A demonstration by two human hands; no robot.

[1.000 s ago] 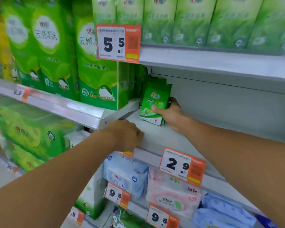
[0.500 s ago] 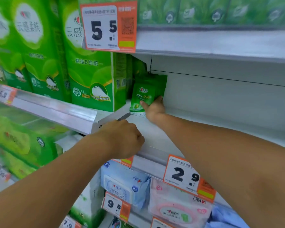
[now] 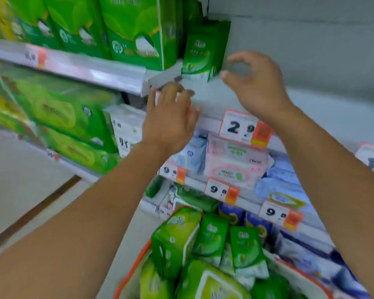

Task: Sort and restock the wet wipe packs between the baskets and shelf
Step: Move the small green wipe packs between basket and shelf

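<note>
Both hands are empty: the right hand (image 3: 254, 85) loosely spread beside upright green packs (image 3: 201, 50), the left hand (image 3: 171, 119) flat against the shelf (image 3: 214, 98) edge.

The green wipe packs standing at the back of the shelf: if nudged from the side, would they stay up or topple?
The green wipe packs look thin and tall, standing on a narrow bottom edge, so a nudge would probably tip them. They lean against the tissue box, which likely props them. Their glossy soft wrap suggests they would flex and slide easily on the shelf.
</note>
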